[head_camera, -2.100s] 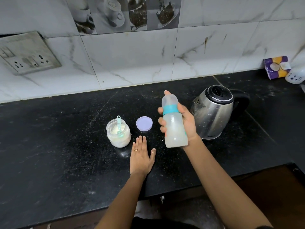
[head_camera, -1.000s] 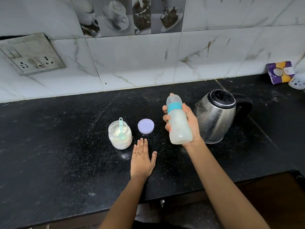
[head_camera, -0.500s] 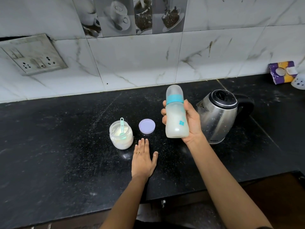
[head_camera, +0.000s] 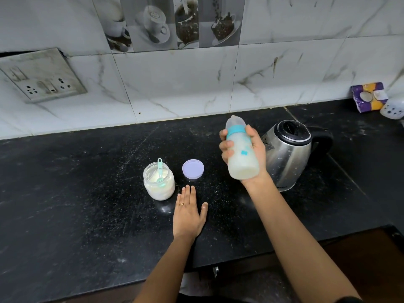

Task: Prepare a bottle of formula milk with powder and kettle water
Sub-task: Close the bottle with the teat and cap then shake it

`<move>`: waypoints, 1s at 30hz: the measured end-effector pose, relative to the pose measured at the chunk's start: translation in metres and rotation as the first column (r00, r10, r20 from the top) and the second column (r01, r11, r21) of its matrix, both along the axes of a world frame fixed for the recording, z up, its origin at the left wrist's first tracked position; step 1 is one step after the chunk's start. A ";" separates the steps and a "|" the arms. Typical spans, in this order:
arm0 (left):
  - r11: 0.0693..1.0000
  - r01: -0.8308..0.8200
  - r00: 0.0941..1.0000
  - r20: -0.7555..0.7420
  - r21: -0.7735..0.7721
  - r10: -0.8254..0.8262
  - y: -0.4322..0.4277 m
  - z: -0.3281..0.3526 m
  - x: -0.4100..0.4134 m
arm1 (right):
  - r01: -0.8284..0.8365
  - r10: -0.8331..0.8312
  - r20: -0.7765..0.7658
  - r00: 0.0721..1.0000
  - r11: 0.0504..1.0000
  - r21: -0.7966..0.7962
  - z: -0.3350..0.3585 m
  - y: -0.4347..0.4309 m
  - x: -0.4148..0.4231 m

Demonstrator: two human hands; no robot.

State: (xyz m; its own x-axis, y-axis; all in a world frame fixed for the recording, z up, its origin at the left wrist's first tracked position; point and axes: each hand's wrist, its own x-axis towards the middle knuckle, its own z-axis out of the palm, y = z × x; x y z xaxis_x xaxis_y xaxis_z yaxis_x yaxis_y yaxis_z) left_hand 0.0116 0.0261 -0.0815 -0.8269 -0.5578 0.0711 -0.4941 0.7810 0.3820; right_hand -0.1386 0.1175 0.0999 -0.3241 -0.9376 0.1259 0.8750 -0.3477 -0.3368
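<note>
My right hand (head_camera: 255, 154) grips a capped baby bottle (head_camera: 240, 158) with a teal collar, held above the counter, tilted slightly, with milky liquid inside. A steel kettle (head_camera: 286, 158) with a black lid and handle stands just right of it. My left hand (head_camera: 188, 213) lies flat on the black counter (head_camera: 76, 204), fingers together, holding nothing. An open jar of white powder (head_camera: 159, 182) with a teal scoop (head_camera: 160, 169) standing in it sits just left of my left fingertips. The jar's lilac lid (head_camera: 193, 169) lies flat beside it.
A marble-tiled wall runs along the back, with a switch and socket plate (head_camera: 41, 77) at the left. A purple and yellow packet (head_camera: 369, 96) and a white object (head_camera: 392, 110) sit at the far right corner. The counter's front edge runs below my forearms.
The bottle has been moving up, down and tilting in my right hand, its milky contents shifting. My left hand has stayed flat on the counter.
</note>
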 end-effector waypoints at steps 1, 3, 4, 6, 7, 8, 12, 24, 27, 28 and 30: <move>1.000 0.001 1.000 0.005 -0.002 -0.001 0.000 0.000 0.000 | 0.015 -0.015 0.006 1.000 1.000 0.008 -0.001 -0.001 -0.001; 1.000 0.004 1.000 0.015 -0.003 -0.004 0.001 0.001 0.000 | -0.053 0.052 -0.032 0.998 0.998 -0.037 -0.007 -0.001 0.003; 1.000 0.001 1.000 0.016 -0.005 -0.001 0.000 0.001 0.001 | -0.057 0.055 -0.077 0.996 0.998 -0.023 -0.009 0.000 0.007; 1.000 -0.003 1.000 0.012 -0.004 0.003 0.000 0.001 0.000 | 0.007 -0.003 -0.132 0.991 0.999 0.033 -0.010 -0.002 0.010; 1.000 -0.003 1.000 0.014 -0.004 0.003 0.000 0.002 0.000 | 0.031 -0.022 -0.124 0.992 0.997 0.075 -0.011 -0.004 0.009; 1.000 -0.005 1.000 0.017 -0.005 0.005 0.001 0.002 0.000 | 0.065 -0.054 -0.087 0.995 0.990 0.128 -0.012 -0.006 0.007; 1.000 -0.007 1.000 0.016 0.000 0.007 0.000 0.002 0.000 | -0.020 0.035 -0.143 0.989 0.994 0.105 -0.019 -0.002 0.008; 1.000 -0.005 1.000 0.004 0.006 0.005 0.000 0.001 0.000 | 0.070 -0.037 -0.212 0.977 0.986 0.151 -0.021 0.003 0.017; 1.000 -0.007 1.000 0.000 0.006 0.007 0.000 0.002 0.001 | 0.182 -0.161 -0.098 0.982 0.946 0.268 -0.020 0.000 0.017; 1.000 -0.006 1.000 -0.002 0.012 0.006 0.000 0.002 0.001 | 0.167 -0.144 -0.102 0.984 0.948 0.271 -0.021 0.001 0.018; 1.000 -0.006 1.000 -0.009 0.017 0.007 0.000 0.002 0.001 | 0.143 -0.108 -0.156 0.982 0.963 0.230 -0.020 0.003 0.020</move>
